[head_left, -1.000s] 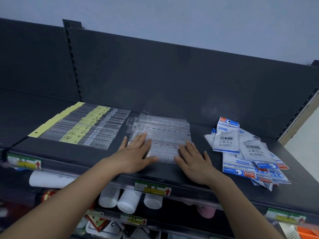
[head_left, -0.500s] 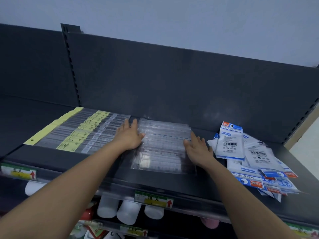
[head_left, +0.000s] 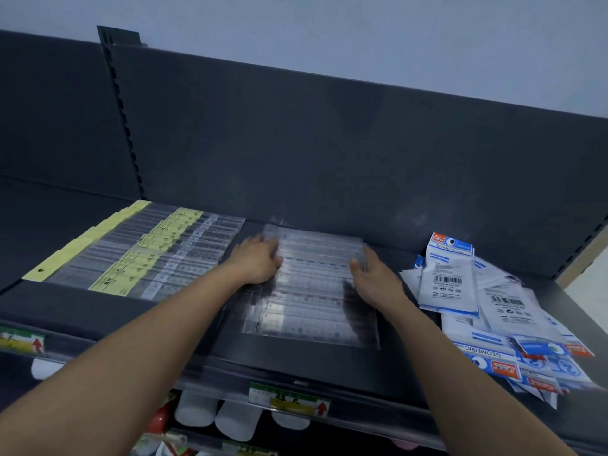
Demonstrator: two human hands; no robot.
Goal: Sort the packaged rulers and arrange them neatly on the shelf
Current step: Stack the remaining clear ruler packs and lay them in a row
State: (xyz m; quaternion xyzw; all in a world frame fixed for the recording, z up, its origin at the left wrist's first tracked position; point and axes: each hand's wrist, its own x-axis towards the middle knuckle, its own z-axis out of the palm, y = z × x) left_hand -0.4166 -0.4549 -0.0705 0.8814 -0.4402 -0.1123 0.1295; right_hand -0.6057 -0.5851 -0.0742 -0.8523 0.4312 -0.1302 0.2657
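A dark grey metal shelf [head_left: 296,360] runs across the scene, backed by a tall dark grey upright panel [head_left: 329,143]. On its left part lies a long, tidy row of clear-sleeved rulers with yellow paper labels [head_left: 148,255], overlapping one another from near to far. In the middle of the shelf sits a second row of transparent plastic packaged rulers [head_left: 312,291], lying crosswise and reaching from near the front edge back to the panel. To the right of them a loose heap of white-and-blue geometry set packets [head_left: 487,307] spreads toward the near right edge.

The left hand [head_left: 258,263] is at the far left ends of the transparent rulers, fingers bent onto them; whether it grips or only presses cannot be told. The right hand [head_left: 373,278] lies relaxed against their far right ends, fingers extended.

A green-and-yellow price label [head_left: 289,401] is fixed to the front rail, and round white plastic bottles [head_left: 230,419] lie on the level below
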